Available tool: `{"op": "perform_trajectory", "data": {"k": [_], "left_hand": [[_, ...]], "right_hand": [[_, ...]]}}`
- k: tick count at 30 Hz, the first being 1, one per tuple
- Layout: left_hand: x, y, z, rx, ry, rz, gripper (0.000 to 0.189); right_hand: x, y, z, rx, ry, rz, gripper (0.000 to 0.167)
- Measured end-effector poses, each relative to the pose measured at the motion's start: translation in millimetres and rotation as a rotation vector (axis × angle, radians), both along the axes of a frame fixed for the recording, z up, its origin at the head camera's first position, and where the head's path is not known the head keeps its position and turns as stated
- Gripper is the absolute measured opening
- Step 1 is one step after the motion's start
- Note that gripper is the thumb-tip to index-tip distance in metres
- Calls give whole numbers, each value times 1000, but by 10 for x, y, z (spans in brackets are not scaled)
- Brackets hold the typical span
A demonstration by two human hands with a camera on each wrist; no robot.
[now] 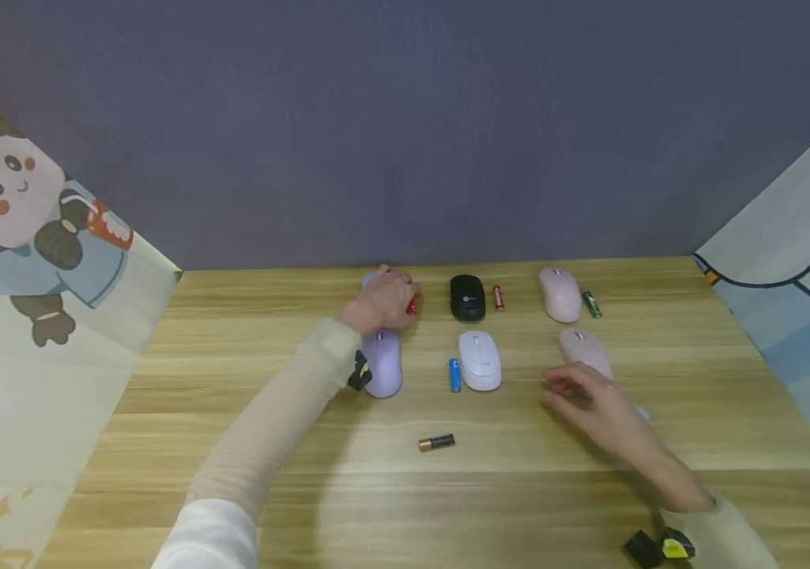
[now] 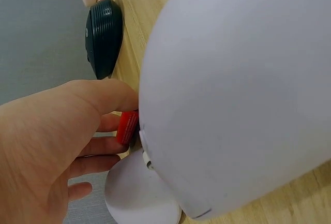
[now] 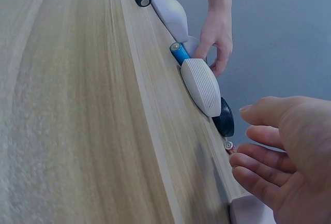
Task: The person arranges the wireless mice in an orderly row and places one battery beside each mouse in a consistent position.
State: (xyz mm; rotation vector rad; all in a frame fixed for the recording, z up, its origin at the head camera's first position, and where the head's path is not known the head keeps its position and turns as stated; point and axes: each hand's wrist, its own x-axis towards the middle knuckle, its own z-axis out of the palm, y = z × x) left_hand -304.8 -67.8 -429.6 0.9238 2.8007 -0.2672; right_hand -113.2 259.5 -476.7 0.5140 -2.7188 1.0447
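My left hand (image 1: 385, 299) pinches a red battery (image 2: 127, 127) between thumb and fingers at the back of the table. Partly covered by that hand is a lavender mouse (image 2: 142, 190); a second lavender mouse (image 1: 383, 365) lies just in front, under the wrist. My right hand (image 1: 598, 407), fingers loosely bent and holding nothing, hovers over the table's right side. It partly covers the front pink mouse (image 1: 585, 350). Between the hands lie a white mouse (image 1: 480, 359) with a blue battery (image 1: 454, 374) beside it, and a black mouse (image 1: 467, 297) farther back.
Another red battery (image 1: 499, 298) lies right of the black mouse. At the back right a pink mouse (image 1: 559, 294) has a green battery (image 1: 592, 304) beside it. A black-and-copper battery (image 1: 436, 442) lies nearest the front. A grey panel (image 1: 433, 158) rises along the table's back edge.
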Motion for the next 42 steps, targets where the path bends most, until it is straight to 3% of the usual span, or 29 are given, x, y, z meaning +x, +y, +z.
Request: {"op": "perform_trajectory", "data": {"k": [6, 15, 22, 33, 42], "left_hand": [[21, -27, -2, 24, 11, -14, 55], [132, -81, 47, 167, 19, -68, 65], [247, -177, 45, 241, 100, -163, 47], [644, -407, 23, 397, 111, -196, 42], [990, -591, -60, 493, 84, -161, 44]], "right_hand": [[-3, 10, 0, -12, 24, 14, 29], [18, 64, 9, -33, 84, 36, 33], [36, 76, 21, -35, 100, 30, 32], [106, 139, 21, -15, 119, 6, 31], [175, 202, 26, -11, 107, -29, 30]]}}
